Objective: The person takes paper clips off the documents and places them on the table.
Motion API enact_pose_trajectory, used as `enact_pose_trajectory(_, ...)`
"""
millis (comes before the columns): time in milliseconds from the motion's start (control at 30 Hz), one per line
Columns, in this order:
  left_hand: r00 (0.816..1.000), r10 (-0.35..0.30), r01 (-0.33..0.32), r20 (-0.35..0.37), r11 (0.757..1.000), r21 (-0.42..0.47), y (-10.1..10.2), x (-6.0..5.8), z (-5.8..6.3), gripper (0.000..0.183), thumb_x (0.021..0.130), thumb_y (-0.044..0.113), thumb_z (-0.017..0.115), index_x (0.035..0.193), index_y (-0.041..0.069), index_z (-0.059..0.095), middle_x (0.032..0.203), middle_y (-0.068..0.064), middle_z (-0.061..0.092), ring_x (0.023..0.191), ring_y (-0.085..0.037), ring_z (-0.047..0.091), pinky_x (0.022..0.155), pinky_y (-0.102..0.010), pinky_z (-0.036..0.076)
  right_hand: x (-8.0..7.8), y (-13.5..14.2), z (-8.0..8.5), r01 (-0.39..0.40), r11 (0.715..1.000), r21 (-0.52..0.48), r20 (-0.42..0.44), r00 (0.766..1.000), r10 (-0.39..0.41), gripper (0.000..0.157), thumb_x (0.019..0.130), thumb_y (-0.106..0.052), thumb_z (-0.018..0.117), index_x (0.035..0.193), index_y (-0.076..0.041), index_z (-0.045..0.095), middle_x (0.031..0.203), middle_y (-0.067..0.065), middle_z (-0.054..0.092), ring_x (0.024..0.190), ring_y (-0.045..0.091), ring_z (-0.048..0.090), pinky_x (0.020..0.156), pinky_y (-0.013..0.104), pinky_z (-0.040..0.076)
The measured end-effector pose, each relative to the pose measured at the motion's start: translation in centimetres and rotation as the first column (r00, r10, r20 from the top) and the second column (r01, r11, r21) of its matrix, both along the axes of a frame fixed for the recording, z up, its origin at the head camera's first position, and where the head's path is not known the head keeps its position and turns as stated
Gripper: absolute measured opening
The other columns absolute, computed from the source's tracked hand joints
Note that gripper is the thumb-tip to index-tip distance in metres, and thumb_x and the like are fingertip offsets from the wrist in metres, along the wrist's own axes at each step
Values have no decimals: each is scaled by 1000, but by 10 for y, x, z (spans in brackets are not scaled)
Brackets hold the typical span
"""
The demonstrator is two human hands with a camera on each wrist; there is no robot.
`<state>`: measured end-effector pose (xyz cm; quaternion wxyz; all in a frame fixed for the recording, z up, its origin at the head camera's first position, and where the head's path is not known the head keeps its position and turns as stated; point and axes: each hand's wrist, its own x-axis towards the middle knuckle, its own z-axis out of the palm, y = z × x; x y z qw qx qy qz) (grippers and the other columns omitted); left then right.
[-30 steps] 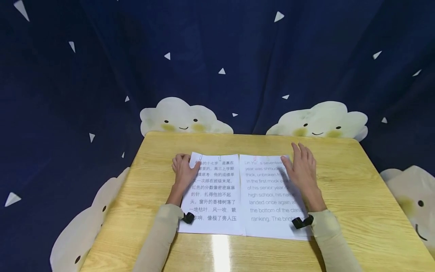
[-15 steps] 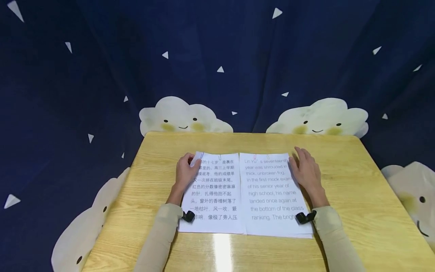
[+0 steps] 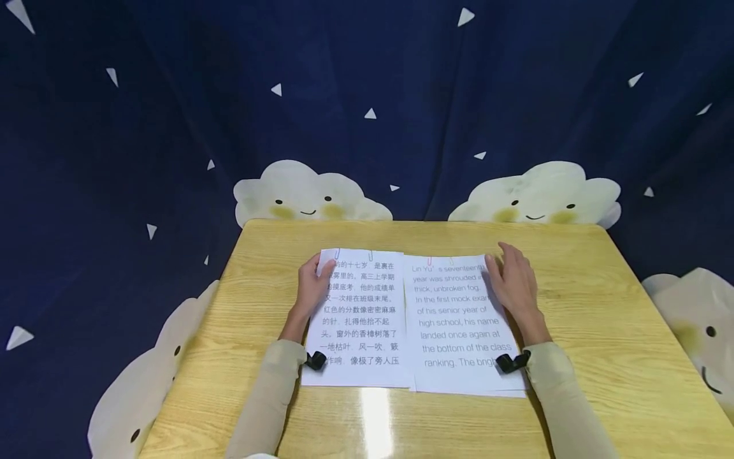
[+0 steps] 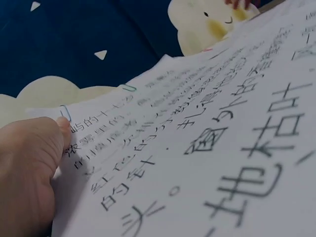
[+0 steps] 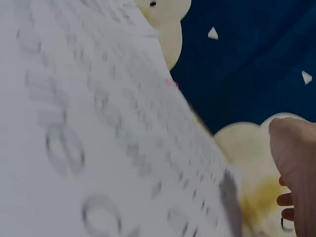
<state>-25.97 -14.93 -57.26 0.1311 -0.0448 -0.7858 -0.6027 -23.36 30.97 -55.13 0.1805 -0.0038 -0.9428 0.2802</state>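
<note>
Two white printed sheets lie side by side on the wooden table. The left sheet carries Chinese text, with a blue paper clip and a green paper clip on its top edge. My left hand pinches this sheet near its upper left corner, thumb on top and fingers hidden behind it; its top edge is raised. The right sheet shows English text, with a red paper clip and a yellowish paper clip. My right hand hovers at its upper right edge, fingers relaxed, holding nothing.
Both sheets are on the middle of the light wooden table. Behind it hangs a dark blue curtain with white triangles and smiling clouds. Small black wrist cameras sit at both cuffs.
The left hand has gone from resting at the sheet's corner to gripping it, and the sheet's top has risen. My right hand has moved off the right sheet to its right edge.
</note>
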Motion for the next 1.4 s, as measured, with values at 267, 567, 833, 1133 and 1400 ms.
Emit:
enact_pose_trajectory(267,998,-52,53,-22,996,73,12,1,16,31,104,15,66,124,-8,70,94,-30,71,78,-44,65,65,-16,51,4,-29,29,-84,991,-104,-208,976,61,48,110,-34,54,142,1,58,143,26,58,133,48,50,112,63,37)
enact_pose_trajectory(567,998,-58,63,-36,986,157,16,5,33,24,105,14,66,120,-4,72,90,-24,74,65,-16,67,56,-19,55,9,-67,56,-209,962,-177,-218,961,169,36,108,-25,58,135,-1,64,126,19,69,109,36,66,89,55,51)
enact_pose_trajectory(833,987,-150,160,-65,966,203,36,16,58,26,105,17,66,118,-5,72,85,-22,74,59,-15,67,50,-22,55,13,-94,75,-366,895,-255,-233,922,311,30,106,-16,64,132,-1,65,111,13,74,91,24,67,75,22,50)
enact_pose_trajectory(1133,971,-223,238,-91,943,231,61,28,64,27,105,17,65,120,-5,72,86,-25,73,60,-15,69,50,-25,58,20,-108,78,-349,890,-294,-201,933,300,35,112,-30,51,130,-6,69,96,8,73,77,18,60,65,20,46)
enact_pose_trajectory(1400,965,-249,263,-87,940,217,71,42,63,27,106,20,64,121,-1,72,85,-18,75,60,-18,70,49,-27,58,31,-116,83,-375,868,-325,-154,927,343,32,110,-34,56,118,-9,75,109,6,77,94,20,71,87,27,54)
